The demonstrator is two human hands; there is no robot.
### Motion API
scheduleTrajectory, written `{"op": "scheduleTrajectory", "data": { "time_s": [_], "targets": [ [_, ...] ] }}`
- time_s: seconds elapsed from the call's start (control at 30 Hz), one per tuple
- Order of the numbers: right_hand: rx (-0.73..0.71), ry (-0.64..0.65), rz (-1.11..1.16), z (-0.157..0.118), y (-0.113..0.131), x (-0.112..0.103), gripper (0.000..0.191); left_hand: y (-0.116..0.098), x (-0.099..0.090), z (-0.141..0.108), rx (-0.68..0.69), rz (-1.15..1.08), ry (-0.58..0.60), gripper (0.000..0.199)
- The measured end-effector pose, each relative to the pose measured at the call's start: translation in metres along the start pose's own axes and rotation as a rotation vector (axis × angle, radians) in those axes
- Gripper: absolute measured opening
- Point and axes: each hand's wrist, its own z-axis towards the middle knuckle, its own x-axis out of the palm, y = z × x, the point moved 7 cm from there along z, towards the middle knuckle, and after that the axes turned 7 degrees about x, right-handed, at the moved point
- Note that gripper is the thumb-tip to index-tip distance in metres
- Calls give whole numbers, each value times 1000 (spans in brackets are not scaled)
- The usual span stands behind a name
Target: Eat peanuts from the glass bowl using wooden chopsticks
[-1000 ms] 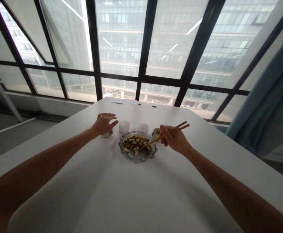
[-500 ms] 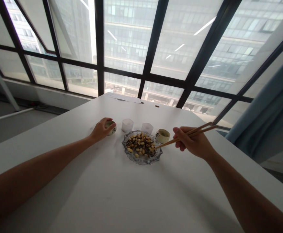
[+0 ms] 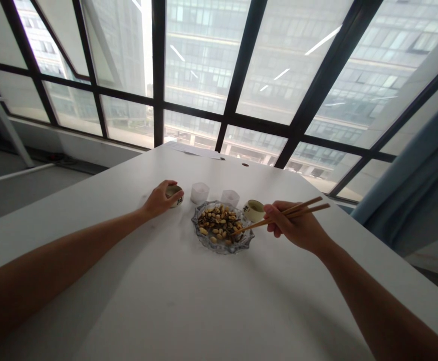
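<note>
My left hand [image 3: 161, 199] is wrapped round a small cup [image 3: 179, 201] with dark lettering, which stands on the white table [image 3: 189, 301]. My right hand [image 3: 294, 224] grips a pair of wooden chopsticks [image 3: 303, 208]. Their tips reach among the nuts and seeds [image 3: 221, 223] at the right side of a clear scalloped glass dish [image 3: 207, 246]. Whether a nut or seed is pinched between the tips, I cannot tell. A second lettered cup [image 3: 255, 212] stands just behind the dish's right rim, close to my right fingers.
Two small translucent white cups, a left one [image 3: 200, 192] and a right one [image 3: 230, 198], stand behind the dish. White paper [image 3: 196, 151] lies at the table's far edge near the windows. A blue curtain [image 3: 414, 185] hangs at the right.
The chopstick tips have moved slightly left and deeper into the nuts and seeds, and the sticks' back ends have drawn closer together. My left hand stays on its cup. The view has shifted a little.
</note>
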Motion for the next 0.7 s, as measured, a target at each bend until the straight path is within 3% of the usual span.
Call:
{"op": "scheduleTrajectory", "data": {
  "time_s": [0.7],
  "targets": [
    [18, -52, 52, 1, -2, 1, 63, 1, 1, 0, 19, 0, -10, 58]
  ]
}}
